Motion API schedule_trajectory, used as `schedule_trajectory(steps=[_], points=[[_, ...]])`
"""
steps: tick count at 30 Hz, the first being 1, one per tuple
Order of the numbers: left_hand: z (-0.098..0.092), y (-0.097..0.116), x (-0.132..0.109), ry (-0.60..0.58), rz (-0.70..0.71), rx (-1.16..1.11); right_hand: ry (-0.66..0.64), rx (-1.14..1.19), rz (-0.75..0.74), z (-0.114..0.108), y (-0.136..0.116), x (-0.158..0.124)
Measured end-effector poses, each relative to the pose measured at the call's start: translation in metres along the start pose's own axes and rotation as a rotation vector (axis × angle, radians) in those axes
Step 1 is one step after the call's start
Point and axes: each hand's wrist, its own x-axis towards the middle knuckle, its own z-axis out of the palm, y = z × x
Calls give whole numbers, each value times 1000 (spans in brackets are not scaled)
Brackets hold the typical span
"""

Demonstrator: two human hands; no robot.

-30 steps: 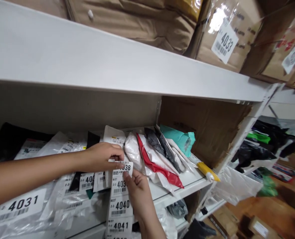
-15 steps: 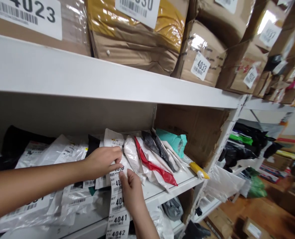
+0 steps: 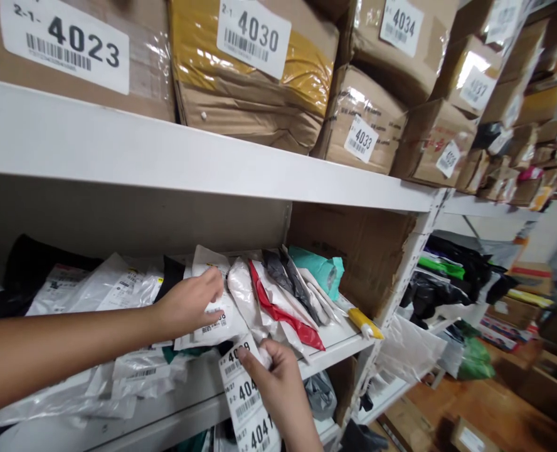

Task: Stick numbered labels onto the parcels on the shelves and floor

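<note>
My left hand (image 3: 190, 303) reaches in from the left and presses its fingers on a white plastic parcel (image 3: 211, 300) standing on the middle shelf (image 3: 339, 344); a small label now sits on that parcel. My right hand (image 3: 278, 384) is lower, at the shelf's front edge, pinching a strip of numbered barcode labels (image 3: 248, 397) that hangs down past the frame's bottom. Right of the white parcel lean a red bag (image 3: 283, 312), grey and white bags and a teal parcel (image 3: 320, 269).
The upper shelf (image 3: 175, 157) carries taped cardboard boxes labelled 4023 (image 3: 66, 44), 4030 (image 3: 254, 69) and 4033 (image 3: 360, 122). Torn cardboard (image 3: 367, 251) closes the bay's right side. More bags fill the far shelving (image 3: 457, 276). Boxes lie on the floor at lower right.
The label my hands held together is now stuck on the white parcel. My right hand has dropped lower with the strip. The view has tilted up, showing more boxes.
</note>
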Motion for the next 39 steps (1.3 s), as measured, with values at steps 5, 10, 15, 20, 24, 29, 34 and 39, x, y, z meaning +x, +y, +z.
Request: schedule_trajectory(steps=[5,10,15,20,24,29,34,39], points=[[-17,-6,33,-78,143,25,-97,273,-12,6,5,5],[-16,-23,48,97,819,116,86,410,-42,16,23,16],[-6,-25,42,-57,911,-161,33,533,-39,27,22,19],[-14,-25,42,-324,549,-581,110,613,34,43,15,27],[-19,-20,45,-388,367,-496,259,564,43,50,14,33],[-17,-4,44,-330,331,-112,364,549,44,54,16,37],[-14,13,44,-323,241,154,91,584,101,45,9,29],[-6,18,43,-345,180,247,138,443,110,23,10,5]])
